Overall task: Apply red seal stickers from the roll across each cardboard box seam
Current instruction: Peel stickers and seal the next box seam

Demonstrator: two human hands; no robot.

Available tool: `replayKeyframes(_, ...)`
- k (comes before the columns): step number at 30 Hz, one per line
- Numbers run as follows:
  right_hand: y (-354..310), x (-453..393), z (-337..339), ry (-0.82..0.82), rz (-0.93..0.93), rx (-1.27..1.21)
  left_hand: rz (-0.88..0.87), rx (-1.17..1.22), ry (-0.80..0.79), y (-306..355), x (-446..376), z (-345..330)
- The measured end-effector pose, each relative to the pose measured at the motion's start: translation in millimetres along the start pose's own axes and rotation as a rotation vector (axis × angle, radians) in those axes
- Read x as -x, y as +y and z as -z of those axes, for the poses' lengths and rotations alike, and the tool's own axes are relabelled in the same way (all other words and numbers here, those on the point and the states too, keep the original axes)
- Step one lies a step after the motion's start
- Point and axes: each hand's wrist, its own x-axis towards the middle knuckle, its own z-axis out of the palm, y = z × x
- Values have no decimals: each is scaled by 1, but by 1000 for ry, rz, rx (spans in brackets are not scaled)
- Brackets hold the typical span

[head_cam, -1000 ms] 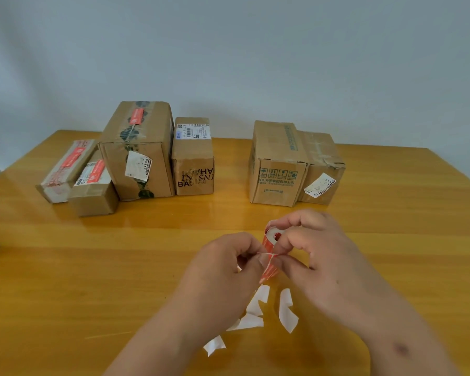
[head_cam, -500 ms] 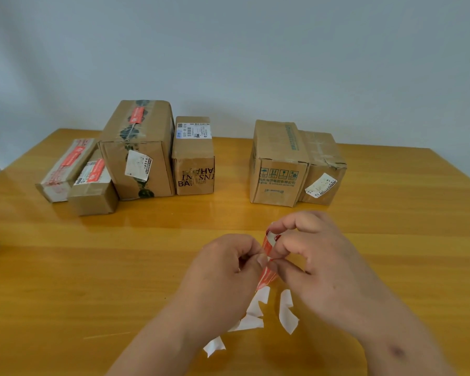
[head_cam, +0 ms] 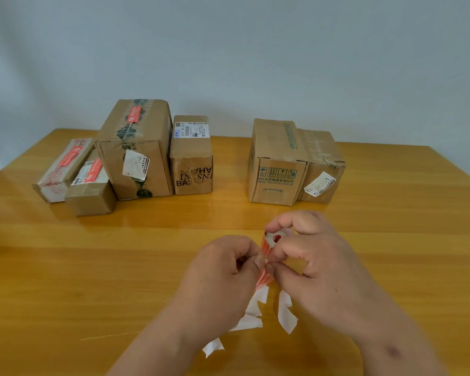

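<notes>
Right hand (head_cam: 318, 270) grips the sticker roll (head_cam: 273, 238); left hand (head_cam: 223, 270) pinches the red strip (head_cam: 263, 278) hanging from it. Both hover above white backing scraps (head_cam: 285, 314) on the table (head_cam: 120, 267).

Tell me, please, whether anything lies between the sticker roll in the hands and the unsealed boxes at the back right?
Nothing visible does. The sticker roll and the two right-hand boxes are separated only by bare table; the white backing scraps lie nearer the person.
</notes>
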Motion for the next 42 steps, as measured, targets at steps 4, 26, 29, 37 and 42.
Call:
replayKeyframes(4, 1, 1, -1, 7, -2, -7, 45, 54, -9, 1, -1, 0)
replayKeyframes(26, 0, -5, 3, -33, -78, 10, 167, 195, -40, 2, -4, 3)
replayKeyframes(29, 1, -5, 4, -42, -64, 28, 164, 202, -32, 1, -5, 2)
replayKeyframes(37, 2, -5, 1, 10, -40, 44, 241, 297, -35, 1, -7, -1)
replayKeyframes(42, 0, -5, 4, -13, -63, 47, 239, 311, -28, 1, -8, 0)
